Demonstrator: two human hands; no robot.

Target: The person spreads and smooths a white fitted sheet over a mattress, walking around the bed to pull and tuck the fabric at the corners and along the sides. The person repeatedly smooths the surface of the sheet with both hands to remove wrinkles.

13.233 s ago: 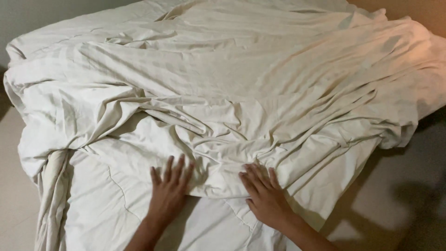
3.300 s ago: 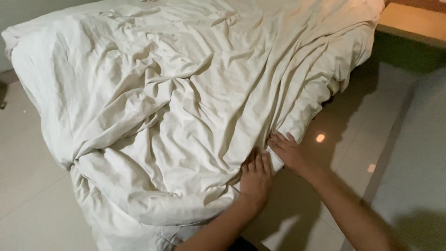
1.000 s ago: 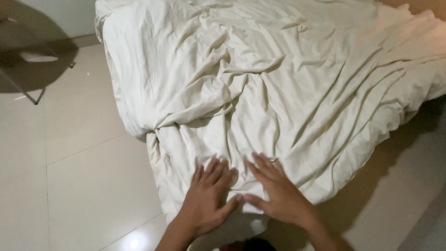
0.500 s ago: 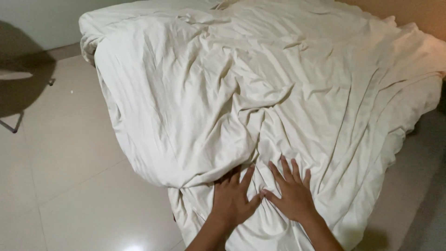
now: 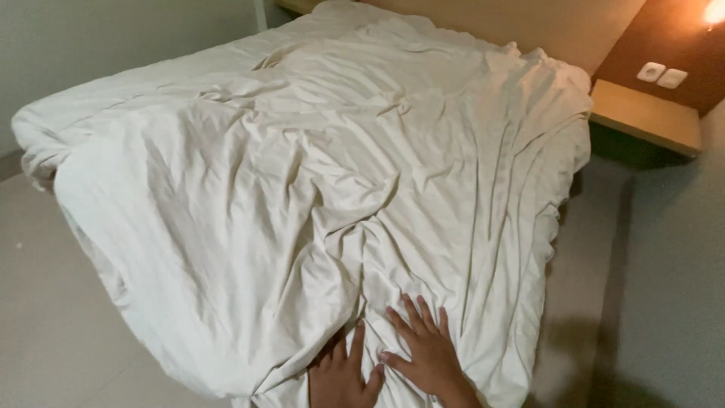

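A wrinkled cream duvet (image 5: 317,189) covers a bed and hangs over its near corner. My left hand (image 5: 341,378) lies flat on the duvet at the bottom of the view, fingers spread, partly tucked beside a fold. My right hand (image 5: 421,351) presses flat on the fabric just to the right of it, fingers apart. Neither hand grips the cloth; both rest palm down near the bed's lower corner.
A wooden bedside shelf (image 5: 646,117) stands at the right by a dark wall panel with two white sockets (image 5: 661,73). A padded headboard (image 5: 513,23) runs along the top. Pale tiled floor (image 5: 53,325) lies left of the bed, grey floor (image 5: 664,287) to the right.
The view has swung right and up along the bed, now showing the headboard and shelf. Both hands have slid to the bottom edge of the view, still flat on the duvet.
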